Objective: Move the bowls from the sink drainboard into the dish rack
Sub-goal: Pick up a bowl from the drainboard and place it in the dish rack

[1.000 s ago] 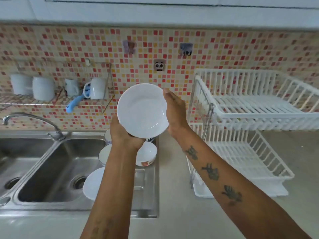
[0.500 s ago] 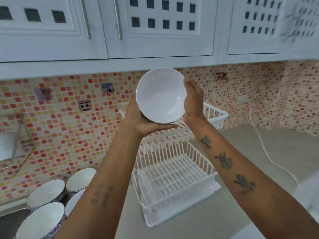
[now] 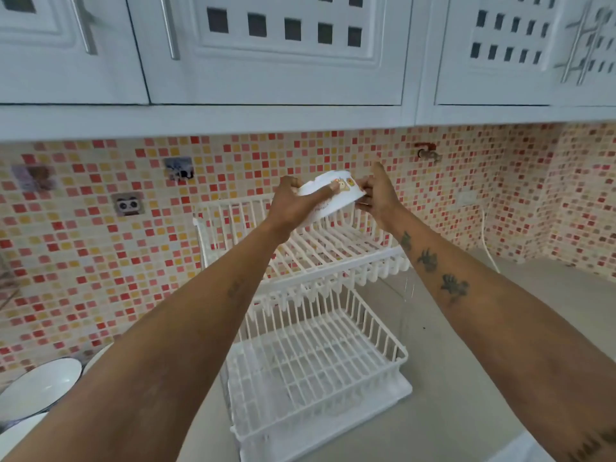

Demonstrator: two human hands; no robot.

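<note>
A white bowl [image 3: 335, 196] with small cartoon pictures on its side is turned upside down and tilted, just above the upper tier of the white two-tier dish rack [image 3: 333, 251]. My left hand [image 3: 293, 205] grips its left side and my right hand [image 3: 378, 191] grips its right rim. The lower tier [image 3: 313, 371] holds nothing. At the bottom left, other white bowls [image 3: 36, 385] are partly in view behind my left forearm.
White wall cabinets [image 3: 273, 51] hang low overhead. The mosaic tile wall [image 3: 100, 261] stands right behind the rack. A white cable [image 3: 486, 241] runs down the wall to the grey countertop [image 3: 500, 378] right of the rack.
The bowl has gone from facing me with its inside showing to upside down, and both hands have lowered it toward the rack's upper tier. The view has swung right, away from the sink.
</note>
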